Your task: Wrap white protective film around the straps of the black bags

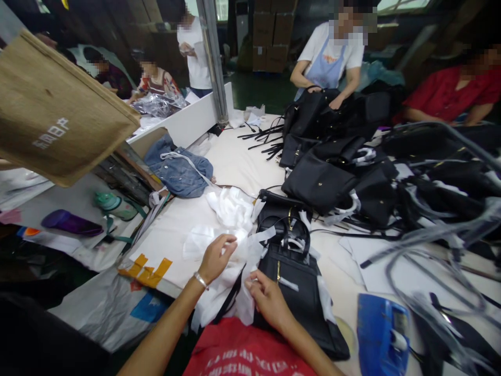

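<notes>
My right hand (270, 302) is closed in a pinch on a strip of thin white paper (246, 300) that hangs in front of me. My left hand (214, 258), with a bracelet on its wrist, hovers just left of that strip. Its fingers are bent, the thumb stands apart, and nothing shows between them. Beneath and beyond it lies a crumpled heap of white tissue paper (230, 209). Against my right hand's side, a black backpack (301, 303) lies on the table, with a gold zip and white wrapping at its handle and edges.
Black bags (324, 177) are heaped at the back right. A blue plastic device (378, 334) sits at the right front, near plastic-wrapped straps (426, 235). A denim bundle (180, 167) lies back left, below a hanging brown bag (62, 109). Several co-workers sit or stand around.
</notes>
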A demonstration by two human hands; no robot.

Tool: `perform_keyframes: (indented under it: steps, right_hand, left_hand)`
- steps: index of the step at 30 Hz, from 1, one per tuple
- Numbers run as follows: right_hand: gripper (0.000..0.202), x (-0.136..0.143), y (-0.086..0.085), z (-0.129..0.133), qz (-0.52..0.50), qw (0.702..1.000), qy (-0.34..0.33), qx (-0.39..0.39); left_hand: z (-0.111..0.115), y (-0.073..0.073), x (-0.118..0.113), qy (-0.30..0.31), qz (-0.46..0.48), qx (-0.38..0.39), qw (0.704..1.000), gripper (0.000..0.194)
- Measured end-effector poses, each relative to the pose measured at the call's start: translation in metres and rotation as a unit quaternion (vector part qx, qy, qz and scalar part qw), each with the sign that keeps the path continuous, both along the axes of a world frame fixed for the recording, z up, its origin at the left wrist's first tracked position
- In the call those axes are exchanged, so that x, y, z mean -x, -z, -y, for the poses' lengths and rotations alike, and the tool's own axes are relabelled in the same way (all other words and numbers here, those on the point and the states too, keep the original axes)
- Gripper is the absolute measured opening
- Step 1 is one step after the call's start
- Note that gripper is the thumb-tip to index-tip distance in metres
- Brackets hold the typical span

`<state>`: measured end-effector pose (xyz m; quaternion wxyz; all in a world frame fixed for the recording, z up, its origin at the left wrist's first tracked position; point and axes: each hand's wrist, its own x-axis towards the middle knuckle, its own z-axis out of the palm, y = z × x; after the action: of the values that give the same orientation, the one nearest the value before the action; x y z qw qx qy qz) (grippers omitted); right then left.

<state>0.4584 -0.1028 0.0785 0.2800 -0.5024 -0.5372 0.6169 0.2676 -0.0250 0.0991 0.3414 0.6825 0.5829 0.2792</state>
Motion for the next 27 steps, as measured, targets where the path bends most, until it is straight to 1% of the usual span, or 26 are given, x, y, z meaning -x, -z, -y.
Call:
perform_keyframes:
  steps: [1, 2, 3, 4, 5, 7, 8, 9, 10, 11, 13, 15, 17, 20, 22, 23, 25, 27]
  right_hand:
    - [0.023, 0.002, 0.000, 0.003, 0.011, 1.000, -0.011, -0.018]
    - [0.021, 0.002, -0.001, 0.006, 0.024, 0.999, -0.021, -0.039]
    - [0.021, 0.001, -0.003, 0.008, 0.038, 0.997, -0.027, -0.060]
    - [0.020, -0.003, -0.004, 0.009, 0.053, 0.995, -0.027, -0.077]
    - [0.021, -0.010, -0.006, 0.009, 0.070, 0.993, -0.018, -0.088]
    - [0.024, -0.033, -0.009, 0.008, 0.114, 0.988, 0.023, -0.099]
    - [0.027, -0.047, -0.010, 0.007, 0.139, 0.984, 0.049, -0.101]
    - [0.030, -0.063, -0.011, 0.005, 0.164, 0.979, 0.073, -0.102]
    - [0.032, -0.078, -0.012, 0.004, 0.183, 0.973, 0.094, -0.101]
    - [0.032, -0.093, -0.013, 0.003, 0.196, 0.970, 0.106, -0.101]
    - [0.029, -0.118, -0.013, 0.002, 0.209, 0.966, 0.110, -0.101]
    - [0.025, -0.132, -0.012, 0.003, 0.214, 0.968, 0.089, -0.100]
    - [0.021, -0.137, -0.009, 0.005, 0.206, 0.974, 0.040, -0.088]
    - [0.015, -0.140, 0.002, 0.010, 0.191, 0.978, -0.049, -0.066]
    - [0.012, -0.145, 0.010, 0.010, 0.207, 0.973, -0.080, -0.071]
    - [0.014, -0.149, 0.014, 0.010, 0.216, 0.970, -0.085, -0.077]
    - [0.017, -0.161, 0.021, 0.007, 0.217, 0.969, -0.072, -0.089]
    - [0.023, -0.173, 0.025, 0.002, 0.205, 0.974, -0.030, -0.091]
  left_hand:
    - [-0.009, -0.015, -0.017, 0.055, 0.040, -0.012, 0.998, 0.034]
    - [-0.021, -0.027, -0.035, 0.123, 0.065, -0.003, 0.990, 0.034]
    - [-0.033, -0.036, -0.054, 0.202, 0.070, 0.026, 0.976, 0.034]
    - [-0.044, -0.041, -0.073, 0.278, 0.056, 0.059, 0.957, 0.033]
    - [-0.053, -0.043, -0.091, 0.346, 0.032, 0.090, 0.933, 0.031]
    - [-0.064, -0.039, -0.124, 0.463, -0.014, 0.154, 0.873, 0.031]
    - [-0.065, -0.034, -0.138, 0.501, -0.025, 0.185, 0.845, 0.034]
    - [-0.063, -0.027, -0.149, 0.524, -0.022, 0.216, 0.824, 0.037]
    - [-0.059, -0.021, -0.158, 0.532, -0.007, 0.247, 0.810, 0.040]
    - [-0.053, -0.014, -0.164, 0.525, 0.014, 0.280, 0.804, 0.042]
    - [-0.040, -0.002, -0.166, 0.481, 0.057, 0.340, 0.806, 0.041]
    - [-0.028, 0.007, -0.158, 0.430, 0.080, 0.390, 0.810, 0.038]
    - [-0.021, 0.014, -0.142, 0.387, 0.083, 0.419, 0.817, 0.035]
    - [-0.017, 0.022, -0.120, 0.346, 0.063, 0.432, 0.830, 0.027]
    - [-0.020, 0.025, -0.111, 0.334, 0.041, 0.419, 0.843, 0.021]
    - [-0.022, 0.026, -0.110, 0.332, 0.030, 0.409, 0.850, 0.019]
    - [-0.028, 0.027, -0.112, 0.332, 0.012, 0.390, 0.859, 0.016]
    - [-0.032, 0.027, -0.120, 0.329, -0.002, 0.381, 0.864, 0.015]
